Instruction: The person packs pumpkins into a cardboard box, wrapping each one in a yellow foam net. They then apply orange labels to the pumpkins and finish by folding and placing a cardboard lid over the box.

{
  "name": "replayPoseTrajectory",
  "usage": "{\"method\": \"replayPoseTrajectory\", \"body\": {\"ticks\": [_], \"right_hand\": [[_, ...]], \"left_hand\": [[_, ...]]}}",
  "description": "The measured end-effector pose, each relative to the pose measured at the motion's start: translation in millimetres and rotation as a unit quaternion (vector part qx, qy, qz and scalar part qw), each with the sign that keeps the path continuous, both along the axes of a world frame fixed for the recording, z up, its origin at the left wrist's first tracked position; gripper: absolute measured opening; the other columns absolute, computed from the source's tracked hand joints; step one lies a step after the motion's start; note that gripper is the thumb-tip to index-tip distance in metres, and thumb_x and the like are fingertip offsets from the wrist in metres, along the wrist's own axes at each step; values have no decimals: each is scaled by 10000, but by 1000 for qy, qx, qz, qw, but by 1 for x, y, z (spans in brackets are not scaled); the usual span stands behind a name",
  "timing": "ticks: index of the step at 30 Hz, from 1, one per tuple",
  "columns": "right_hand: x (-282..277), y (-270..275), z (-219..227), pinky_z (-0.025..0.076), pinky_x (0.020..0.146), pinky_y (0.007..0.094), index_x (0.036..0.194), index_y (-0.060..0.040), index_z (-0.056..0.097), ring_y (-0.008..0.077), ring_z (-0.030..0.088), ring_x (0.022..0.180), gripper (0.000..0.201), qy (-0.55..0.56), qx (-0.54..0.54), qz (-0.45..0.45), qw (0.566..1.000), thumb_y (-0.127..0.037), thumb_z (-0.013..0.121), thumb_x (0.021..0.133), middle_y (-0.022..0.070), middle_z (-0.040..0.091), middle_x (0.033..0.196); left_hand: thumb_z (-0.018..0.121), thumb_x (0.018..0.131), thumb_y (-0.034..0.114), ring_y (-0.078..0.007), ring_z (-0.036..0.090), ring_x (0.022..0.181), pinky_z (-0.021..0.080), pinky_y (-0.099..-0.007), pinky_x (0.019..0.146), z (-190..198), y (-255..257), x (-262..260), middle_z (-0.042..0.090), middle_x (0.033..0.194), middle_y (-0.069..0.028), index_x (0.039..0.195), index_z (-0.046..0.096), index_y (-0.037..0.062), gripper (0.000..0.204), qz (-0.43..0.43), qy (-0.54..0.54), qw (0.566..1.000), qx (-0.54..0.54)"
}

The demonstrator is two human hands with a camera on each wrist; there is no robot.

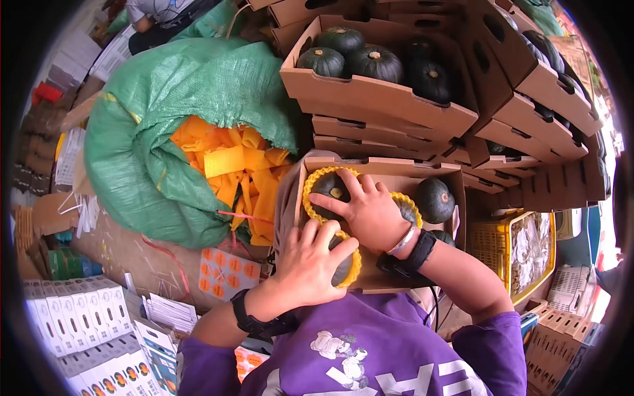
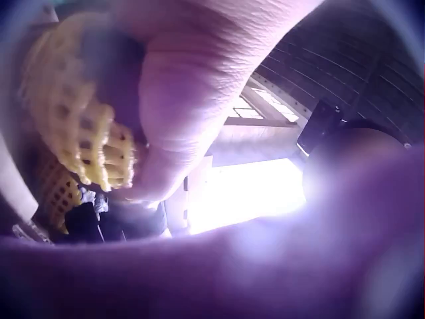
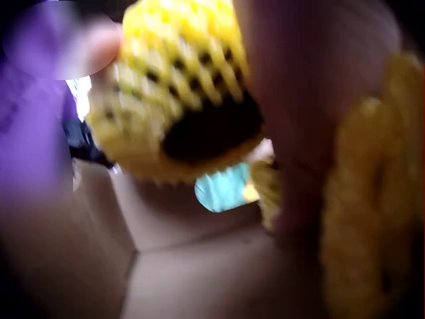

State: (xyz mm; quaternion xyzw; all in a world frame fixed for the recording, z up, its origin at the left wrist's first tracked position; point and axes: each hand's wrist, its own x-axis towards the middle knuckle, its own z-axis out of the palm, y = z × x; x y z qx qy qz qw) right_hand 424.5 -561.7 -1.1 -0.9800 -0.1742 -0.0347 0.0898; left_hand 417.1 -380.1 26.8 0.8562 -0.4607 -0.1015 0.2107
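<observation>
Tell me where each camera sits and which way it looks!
Head: on the head, looking forward and down at the box of green squashes; both hands, left and right, both arms and the purple shirt show.
Left wrist: on that wrist, looking past a huge, close-up part of the left hand towards yellow netting and bright light.
Right wrist: on that wrist, looking past blurry fingers at a netted squash and into the box.
Shared: both wrist views show yellow netting.

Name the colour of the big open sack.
Green sack, with a yellowish stripe on its left part; clearest in the head view.
</observation>
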Motion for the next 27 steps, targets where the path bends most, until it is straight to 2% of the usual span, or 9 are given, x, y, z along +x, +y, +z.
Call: {"method": "replayPoseTrajectory", "body": {"ticks": [4, 6, 9, 12, 16, 18, 19, 22, 27], "right_hand": [[4, 2, -6, 491, 833, 462, 1324, -441, 485, 366, 519, 1059, 639, 24, 18, -7, 1000, -265, 678, 740, 163, 402, 1342], [7, -2, -7, 479, 855, 462, 1312, -424, 511, 369, 512, 1061, 643, 42, 71, -26, 996, -278, 710, 718, 158, 403, 1350], [15, -23, -3, 466, 908, 460, 1324, -346, 528, 389, 502, 1107, 676, 68, 140, 16, 988, -229, 740, 692, 176, 419, 1348], [-1, -47, 17, 416, 998, 447, 1310, -121, 541, 395, 452, 1228, 626, 173, 293, 18, 940, -168, 731, 715, 222, 446, 1329], [-32, -60, 37, 340, 1064, 453, 1281, -128, 537, 405, 403, 1268, 667, 157, 123, 10, 980, -284, 776, 677, 227, 443, 1326], [-40, -60, 26, 317, 1071, 480, 1331, -170, 489, 423, 359, 1294, 760, 153, 85, 2, 985, -346, 792, 657, 223, 420, 1348], [-41, -58, 24, 301, 1077, 490, 1350, -189, 465, 431, 346, 1299, 780, 153, 94, -1, 984, -356, 790, 660, 225, 404, 1361], [-42, -58, 20, 271, 1082, 524, 1382, -233, 421, 451, 313, 1312, 810, 162, 116, -2, 980, -373, 782, 671, 233, 360, 1395], [-43, -54, 14, 324, 1010, 538, 1325, -220, 451, 443, 359, 1247, 756, 140, 74, -7, 987, -377, 777, 661, 224, 387, 1342]], "left_hand": [[799, 556, 351, -336, 435, 1083, 371, -460, 861, -11, -9, -1, 461, 1143, -126, 1148, 586, 166, 656, -15, 44, 996, 73], [774, 615, 368, -351, 423, 1113, 379, -521, 850, -15, -14, -2, 440, 1183, -150, 1188, 550, 135, 658, 19, 45, 992, 118], [766, 639, 361, -365, 416, 1114, 369, -538, 861, -37, -17, -12, 432, 1201, -148, 1208, 529, 121, 661, 69, -19, 994, 78], [765, 672, 409, -375, 405, 1136, 363, -535, 879, -37, -13, -8, 427, 1248, -143, 1249, 513, 122, 692, 67, 4, 994, 80], [749, 703, 461, -362, 417, 1158, 342, -523, 964, -14, -2, -1, 453, 1265, -149, 1255, 521, 85, 707, 11, -22, 999, 32], [756, 722, 363, -339, 497, 1092, 360, -505, 974, 6, -2, 5, 547, 1139, -135, 1215, 550, 67, 611, -41, -45, 993, 98], [762, 709, 260, -327, 549, 1038, 385, -459, 971, 12, -8, 12, 599, 1060, -126, 1201, 566, 56, 567, -8, 9, 999, 48], [747, 673, 160, -320, 451, 1195, 364, -448, 1000, -1, -46, 49, 524, 1218, -131, 1190, 569, 48, 558, 15, -118, 992, -37], [731, 666, 155, -320, 351, 1289, 297, -518, 1030, -39, -52, 69, 461, 1280, -114, 1169, 578, 84, 530, -41, -90, 995, 0]]}}
